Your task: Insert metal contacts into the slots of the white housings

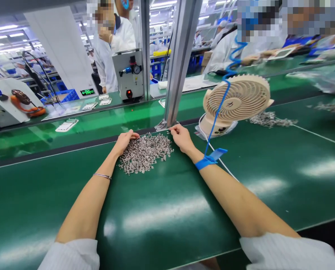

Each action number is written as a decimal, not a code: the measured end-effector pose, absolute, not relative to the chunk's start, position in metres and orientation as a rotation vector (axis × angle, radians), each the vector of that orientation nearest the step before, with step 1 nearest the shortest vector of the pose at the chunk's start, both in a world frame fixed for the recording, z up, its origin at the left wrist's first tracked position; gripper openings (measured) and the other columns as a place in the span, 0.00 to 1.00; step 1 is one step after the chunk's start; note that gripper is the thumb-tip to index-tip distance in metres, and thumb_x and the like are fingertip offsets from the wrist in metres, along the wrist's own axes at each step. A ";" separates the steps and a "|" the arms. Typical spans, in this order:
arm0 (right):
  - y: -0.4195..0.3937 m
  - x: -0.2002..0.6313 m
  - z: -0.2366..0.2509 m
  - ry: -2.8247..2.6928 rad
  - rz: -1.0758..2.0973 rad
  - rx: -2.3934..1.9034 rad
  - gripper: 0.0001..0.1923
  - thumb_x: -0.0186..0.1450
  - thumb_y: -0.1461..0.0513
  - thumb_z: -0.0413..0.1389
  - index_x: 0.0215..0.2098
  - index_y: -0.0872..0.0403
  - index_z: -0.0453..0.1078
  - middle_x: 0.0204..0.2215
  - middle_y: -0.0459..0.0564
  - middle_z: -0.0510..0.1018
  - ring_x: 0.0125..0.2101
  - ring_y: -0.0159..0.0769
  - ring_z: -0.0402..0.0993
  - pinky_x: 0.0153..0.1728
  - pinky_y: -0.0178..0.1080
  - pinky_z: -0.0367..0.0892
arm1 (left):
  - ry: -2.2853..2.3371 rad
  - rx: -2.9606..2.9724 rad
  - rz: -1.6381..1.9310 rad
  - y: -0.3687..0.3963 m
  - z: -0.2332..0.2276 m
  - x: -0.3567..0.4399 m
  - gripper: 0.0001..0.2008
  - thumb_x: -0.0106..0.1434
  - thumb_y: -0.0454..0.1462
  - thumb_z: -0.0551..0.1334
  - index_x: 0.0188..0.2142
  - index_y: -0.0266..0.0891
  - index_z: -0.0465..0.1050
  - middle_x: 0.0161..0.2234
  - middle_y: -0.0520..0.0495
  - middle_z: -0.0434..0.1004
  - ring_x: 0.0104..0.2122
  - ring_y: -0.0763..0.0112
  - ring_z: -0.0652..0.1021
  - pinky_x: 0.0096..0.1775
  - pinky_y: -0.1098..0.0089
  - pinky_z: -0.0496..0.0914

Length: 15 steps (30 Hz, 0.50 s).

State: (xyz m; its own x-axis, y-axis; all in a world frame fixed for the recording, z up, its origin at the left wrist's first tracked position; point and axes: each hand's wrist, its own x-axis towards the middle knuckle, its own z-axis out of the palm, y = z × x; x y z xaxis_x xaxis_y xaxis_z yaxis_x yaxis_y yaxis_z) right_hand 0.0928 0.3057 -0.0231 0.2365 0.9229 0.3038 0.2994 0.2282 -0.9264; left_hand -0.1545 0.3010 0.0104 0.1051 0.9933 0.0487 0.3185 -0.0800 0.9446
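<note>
A heap of small silvery metal parts [146, 153] lies on the green work surface in front of me. My left hand [125, 141] rests at the heap's far left edge, its fingers stretched out along the parts. My right hand [181, 137] is beyond the heap's right edge, close to the foot of the metal post [175, 86]. Its fingers are curled with the thumb and forefinger pressed together; what they hold, if anything, is too small to make out. A blue wrist strap [207, 162] with a coiled cord is around my right wrist.
A beige fan [237, 99] stands right of my right hand, with a white cable running past my forearm. Another heap of metal parts [271, 119] lies behind it. Across the green belt [105, 125] are white flat pieces [67, 125], a gauge box [129, 75] and co-workers.
</note>
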 end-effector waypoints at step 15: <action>0.319 0.046 -0.015 -1.349 1.147 -1.028 0.08 0.52 0.58 0.56 0.24 0.54 0.64 0.25 0.46 0.77 0.32 0.34 0.73 0.39 0.39 0.65 | 1.321 1.739 0.812 0.325 0.024 -0.122 0.10 0.56 0.44 0.63 0.34 0.41 0.76 0.42 0.45 0.78 0.48 0.61 0.73 0.55 0.56 0.58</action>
State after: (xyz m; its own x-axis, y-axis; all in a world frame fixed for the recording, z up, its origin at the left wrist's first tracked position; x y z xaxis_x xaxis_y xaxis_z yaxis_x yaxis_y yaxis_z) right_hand 0.0457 0.3195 -0.0148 -0.0916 0.9803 0.1751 -0.0154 0.1745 -0.9845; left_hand -0.1225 0.3248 0.0242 0.2525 0.9672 0.0278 0.4615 -0.1457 0.8751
